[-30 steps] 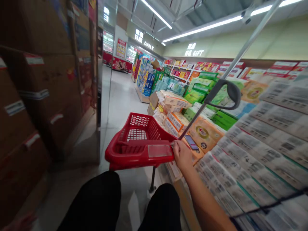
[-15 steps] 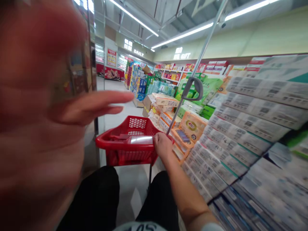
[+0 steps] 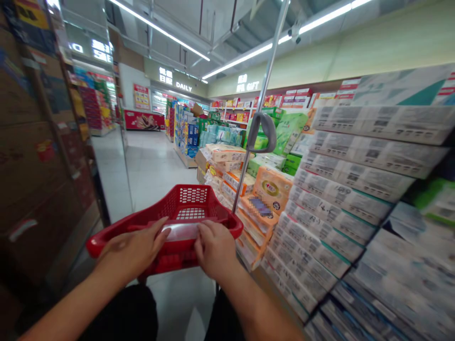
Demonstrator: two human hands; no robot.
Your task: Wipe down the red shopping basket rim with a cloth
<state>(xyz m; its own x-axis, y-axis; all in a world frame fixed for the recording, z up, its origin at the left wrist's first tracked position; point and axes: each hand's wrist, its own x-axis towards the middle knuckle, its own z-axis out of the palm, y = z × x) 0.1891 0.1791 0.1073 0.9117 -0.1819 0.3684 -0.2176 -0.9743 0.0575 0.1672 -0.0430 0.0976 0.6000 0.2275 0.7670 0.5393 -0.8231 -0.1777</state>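
Observation:
A red plastic shopping cart (image 3: 209,192) stands before my knees, its perforated basket with nothing seen in it. A clear panel (image 3: 181,231) covers the middle of its handle. My left hand (image 3: 133,248) is laid over the left part of the handle, fingers bent across it at the panel's left end. Wrapped round the handle at the panel's right end is my right hand (image 3: 216,247). A metal pole (image 3: 242,177) with a grey loop grip (image 3: 262,132) rises at the cart's right side.
Stacked tissue packs (image 3: 320,218) line the right side, orange packs (image 3: 270,189) close to the cart. Brown cartons (image 3: 31,166) and a mirrored pillar (image 3: 117,142) border the left. A pale floor aisle (image 3: 149,158) runs ahead past blue goods (image 3: 188,132).
My left hand has come down from close before the camera onto the cart handle. The right hand stays on the handle. The view has turned slightly right.

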